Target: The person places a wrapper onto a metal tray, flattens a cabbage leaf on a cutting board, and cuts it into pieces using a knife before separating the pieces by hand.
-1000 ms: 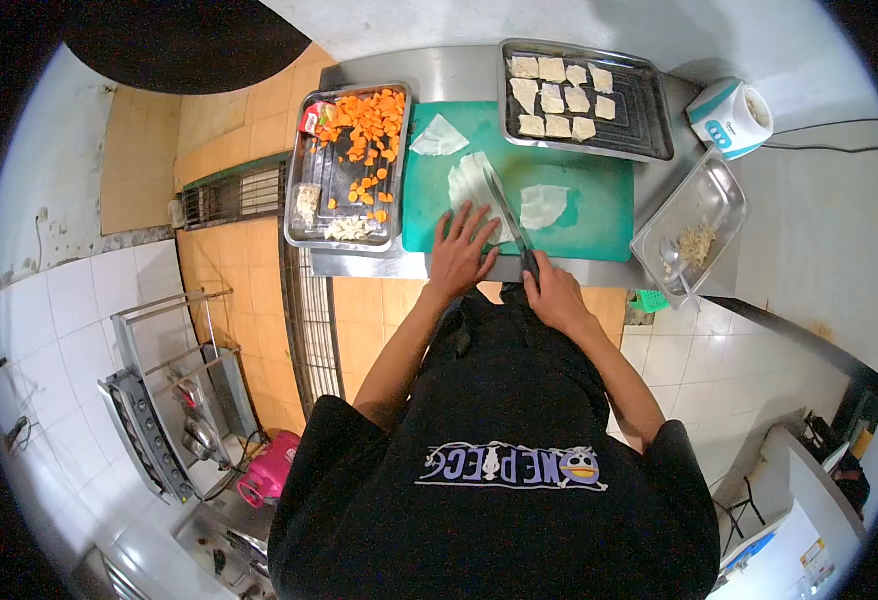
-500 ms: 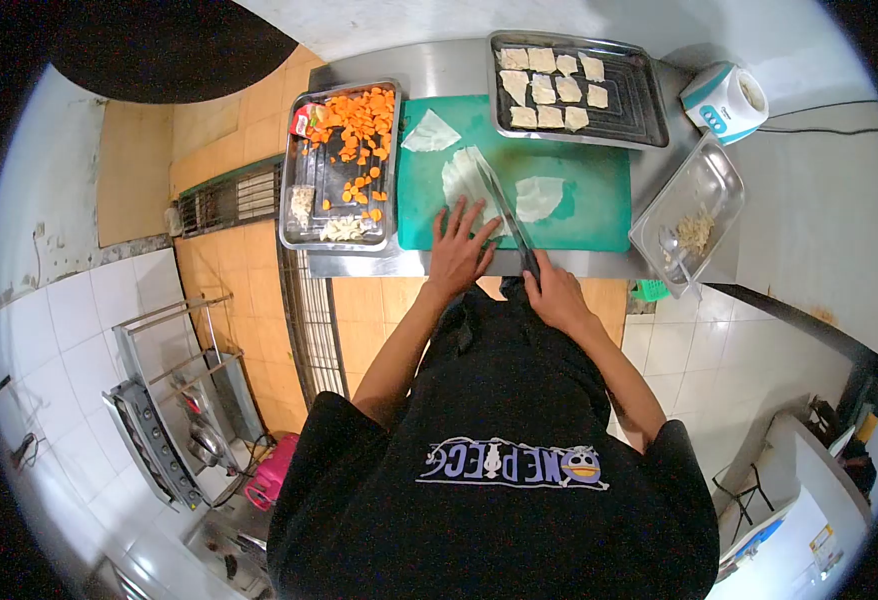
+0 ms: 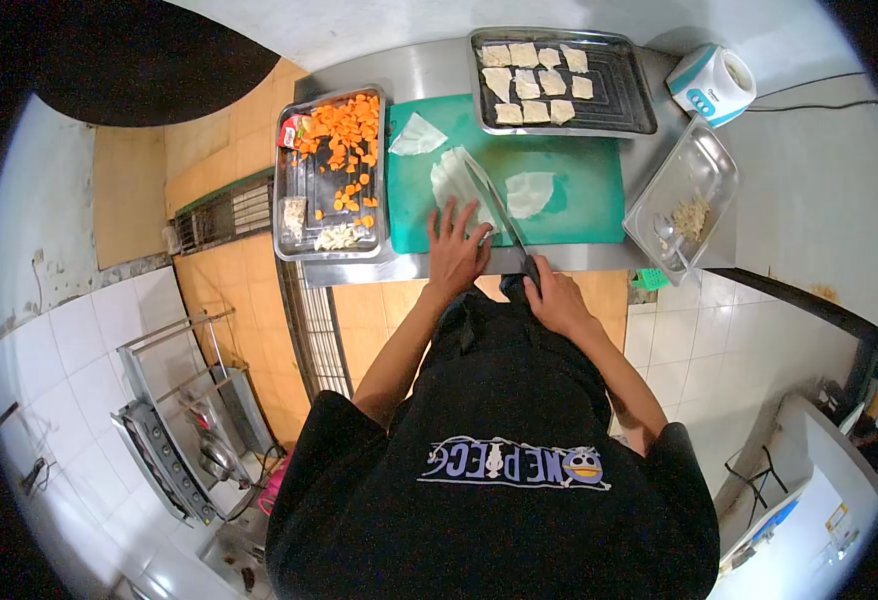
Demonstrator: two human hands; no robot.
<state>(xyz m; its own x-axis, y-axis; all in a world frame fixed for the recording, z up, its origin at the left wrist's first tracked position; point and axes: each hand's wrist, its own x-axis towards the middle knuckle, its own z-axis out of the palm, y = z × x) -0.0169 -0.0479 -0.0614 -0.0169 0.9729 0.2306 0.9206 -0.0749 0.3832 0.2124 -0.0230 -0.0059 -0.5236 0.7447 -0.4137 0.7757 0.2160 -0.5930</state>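
Note:
A green cutting board [image 3: 579,190] carries thin pale sheets. My left hand [image 3: 456,247] rests with fingers spread on the lower end of the middle sheet [image 3: 456,178]. In my right hand [image 3: 556,295] is the black handle of a long knife [image 3: 505,213], its blade lying along the right side of that sheet. One loose pale piece [image 3: 418,136] is at the board's upper left, and another [image 3: 531,194] lies to the right of the blade.
On the left, a metal tray [image 3: 281,200] holds orange slices and pale chopped bits. A dark tray [image 3: 624,95] with several pale squares overlaps the board's top edge. Right of it are a white-and-blue appliance [image 3: 711,86] and a steel pan [image 3: 716,160] with shreds and a spoon.
The view has shifted, so the counter and trays appear a little further left. My hands keep nearly the same pose, and the knife stays along the middle sheet.

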